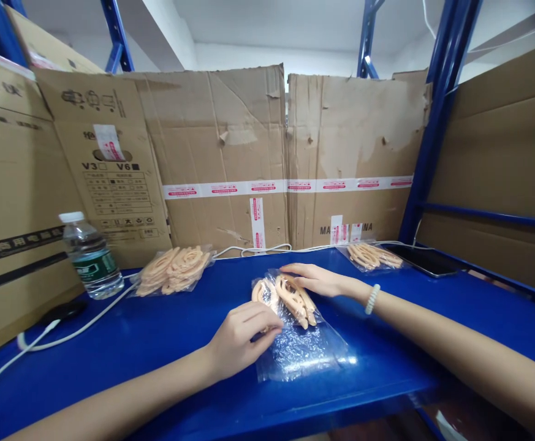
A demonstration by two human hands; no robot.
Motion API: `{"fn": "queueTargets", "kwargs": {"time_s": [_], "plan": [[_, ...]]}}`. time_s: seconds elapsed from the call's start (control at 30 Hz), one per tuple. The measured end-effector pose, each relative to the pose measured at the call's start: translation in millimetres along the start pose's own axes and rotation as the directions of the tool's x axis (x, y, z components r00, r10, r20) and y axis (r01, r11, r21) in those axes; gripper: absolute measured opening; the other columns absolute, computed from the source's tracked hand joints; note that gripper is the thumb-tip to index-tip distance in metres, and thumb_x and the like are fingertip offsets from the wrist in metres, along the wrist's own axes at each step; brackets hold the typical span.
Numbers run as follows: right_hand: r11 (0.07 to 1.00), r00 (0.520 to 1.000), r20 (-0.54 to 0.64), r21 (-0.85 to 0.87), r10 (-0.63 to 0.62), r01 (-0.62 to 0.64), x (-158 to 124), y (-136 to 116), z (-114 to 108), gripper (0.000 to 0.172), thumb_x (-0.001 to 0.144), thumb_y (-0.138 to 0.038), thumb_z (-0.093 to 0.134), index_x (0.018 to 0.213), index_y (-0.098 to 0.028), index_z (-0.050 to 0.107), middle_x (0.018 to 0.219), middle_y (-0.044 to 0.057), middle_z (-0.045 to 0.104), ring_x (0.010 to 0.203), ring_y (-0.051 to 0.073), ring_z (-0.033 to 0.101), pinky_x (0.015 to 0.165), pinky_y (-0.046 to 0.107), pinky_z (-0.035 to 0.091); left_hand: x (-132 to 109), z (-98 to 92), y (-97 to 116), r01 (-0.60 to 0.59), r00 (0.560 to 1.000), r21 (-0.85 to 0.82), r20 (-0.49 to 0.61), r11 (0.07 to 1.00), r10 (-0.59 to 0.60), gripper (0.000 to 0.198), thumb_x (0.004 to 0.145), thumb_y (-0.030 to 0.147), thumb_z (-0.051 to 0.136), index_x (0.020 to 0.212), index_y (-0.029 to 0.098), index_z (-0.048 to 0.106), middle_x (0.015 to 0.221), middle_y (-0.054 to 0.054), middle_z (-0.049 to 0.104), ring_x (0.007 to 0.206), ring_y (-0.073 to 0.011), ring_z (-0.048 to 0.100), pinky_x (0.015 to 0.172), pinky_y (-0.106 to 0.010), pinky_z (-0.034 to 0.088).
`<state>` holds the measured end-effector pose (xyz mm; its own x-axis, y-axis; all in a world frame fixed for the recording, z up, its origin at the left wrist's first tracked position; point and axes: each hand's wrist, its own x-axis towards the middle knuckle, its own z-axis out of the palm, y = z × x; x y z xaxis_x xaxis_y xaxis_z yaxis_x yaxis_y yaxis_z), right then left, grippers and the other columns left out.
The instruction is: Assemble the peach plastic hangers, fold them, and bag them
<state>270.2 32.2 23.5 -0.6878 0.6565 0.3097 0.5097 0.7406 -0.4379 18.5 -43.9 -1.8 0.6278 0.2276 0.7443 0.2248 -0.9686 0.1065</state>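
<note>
In the middle of the blue surface lies a clear plastic bag (301, 355) with peach-coloured, loop-shaped flat pieces (295, 300) in two stacks side by side. The bag's lower part is flat and without pieces. My left hand (244, 337) is at its left side, thumb and fingers closed together on the plastic beside the left stack. My right hand (315, 278) rests along the upper right of the right stack, fingers stretched out and touching the bag; a pale beaded bracelet (372, 299) circles that wrist. Both palms are hidden.
More bagged peach pieces (175, 269) lie back left, and another such bag (372, 255) back right beside a dark phone (426, 260). A water bottle (91, 257) stands left, near a white cable (83, 321). Cardboard sheets (221, 147) wall the back; blue posts (442, 116) rise at the sides.
</note>
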Motion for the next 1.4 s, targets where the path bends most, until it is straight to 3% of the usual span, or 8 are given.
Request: {"fn": "queueTargets", "kwargs": {"time_s": [0.17, 0.37, 0.57, 0.73, 0.93, 1.1, 1.3, 1.4], "plan": [[0.998, 0.999, 0.015, 0.046, 0.030, -0.031, 14, 15, 8, 0.042, 0.098, -0.034, 0.036, 0.125, -0.012, 0.060, 0.128, 0.012, 0.062, 0.116, 0.026, 0.059, 0.103, 0.044, 0.044, 1, 0.2, 0, -0.007, 1.000, -0.027, 0.029, 1.000, 0.008, 0.011, 0.087, 0.008, 0.057, 0.093, 0.016, 0.063, 0.081, -0.006, 0.070, 0.078, -0.0167, 0.065, 0.074, -0.029, 0.051], [0.998, 0.997, -0.049, 0.040, 0.053, -0.051, 12, 28, 9, 0.045, 0.099, -0.041, 0.033, 0.112, -0.015, 0.068, 0.126, 0.010, 0.063, 0.120, 0.026, 0.055, 0.107, 0.045, 0.039, 1, -1.2, 0, -0.010, 0.998, -0.054, 0.065, 0.998, 0.014, 0.013, 0.087, 0.008, 0.056, 0.093, 0.016, 0.063, 0.085, -0.006, 0.070, 0.082, -0.0177, 0.064, 0.080, -0.031, 0.051], [0.997, 0.976, -0.204, 0.002, 0.078, -0.079, 7, 34, 5, 0.042, 0.099, -0.037, 0.034, 0.128, -0.016, 0.056, 0.131, 0.014, 0.058, 0.121, 0.026, 0.053, 0.106, 0.050, 0.039, 1, -2.3, 1, -0.022, 0.998, -0.053, 0.063, 0.998, 0.025, 0.016, 0.087, 0.006, 0.055, 0.095, 0.016, 0.063, 0.086, -0.007, 0.070, 0.084, -0.0176, 0.064, 0.081, -0.032, 0.051], [0.997, 0.965, -0.257, -0.071, -0.044, 0.026, -18, 10, -8, 0.054, 0.082, -0.015, 0.052, 0.135, -0.020, 0.047, 0.138, 0.012, 0.049, 0.130, 0.027, 0.041, 0.112, 0.053, 0.029, 2, -4.7, -1, -0.030, 0.997, -0.047, 0.070, 0.998, 0.033, 0.016, 0.086, 0.005, 0.055, 0.095, 0.016, 0.063, 0.085, -0.007, 0.070, 0.082, -0.0176, 0.063, 0.079, -0.031, 0.051], [0.980, 0.995, -0.011, -0.172, -0.103, 0.100, -78, -39, -11, 0.077, 0.072, -0.012, 0.065, 0.143, -0.023, 0.036, 0.146, 0.012, 0.033, 0.135, 0.029, 0.033, 0.111, 0.047, 0.031, 3, -9.7, -6, -0.047, 0.991, -0.037, 0.120, 0.998, 0.052, 0.012, 0.088, 0.009, 0.054, 0.094, 0.016, 0.063, 0.084, -0.008, 0.069, 0.080, -0.0176, 0.063, 0.076, -0.031, 0.051], [0.968, 0.989, 0.023, -0.199, -0.148, 0.150, -94, -56, -5, 0.046, 0.089, -0.021, 0.061, 0.133, -0.025, 0.049, 0.145, 0.011, 0.032, 0.133, 0.027, 0.035, 0.109, 0.043, 0.035, 6, -18.2, -5, -0.089, 0.972, -0.031, 0.217, 0.996, 0.093, 0.011, 0.088, 0.017, 0.057, 0.098, 0.015, 0.062, 0.087, -0.009, 0.069, 0.084, -0.0199, 0.063, 0.081, -0.034, 0.050], [0.956, 0.957, -0.063, -0.100, -0.284, 0.277, -83, -54, 2, 0.014, 0.094, -0.026, 0.058, 0.104, -0.019, 0.065, 0.116, 0.012, 0.055, 0.111, 0.022, 0.052, 0.096, 0.036, 0.046, -2, -37.1, 3, -0.066, 0.918, -0.026, 0.391, 0.997, 0.071, 0.054, 0.079, 0.050, 0.065, 0.120, 0.017, 0.056, 0.113, -0.013, 0.067, 0.110, -0.0301, 0.055, 0.096, -0.045, 0.044], [0.965, 0.961, -0.090, -0.004, -0.262, 0.263, -80, -54, 3, 0.008, 0.093, -0.026, 0.060, 0.093, -0.021, 0.066, 0.103, 0.008, 0.061, 0.102, 0.021, 0.056, 0.090, 0.035, 0.047, -10, -39.6, 6, -0.048, 0.919, 0.043, 0.394, 0.998, 0.028, 0.065, 0.074, 0.050, 0.071, 0.128, 0.019, 0.050, 0.120, -0.013, 0.065, 0.116, -0.0313, 0.052, 0.099, -0.046, 0.042]]}}
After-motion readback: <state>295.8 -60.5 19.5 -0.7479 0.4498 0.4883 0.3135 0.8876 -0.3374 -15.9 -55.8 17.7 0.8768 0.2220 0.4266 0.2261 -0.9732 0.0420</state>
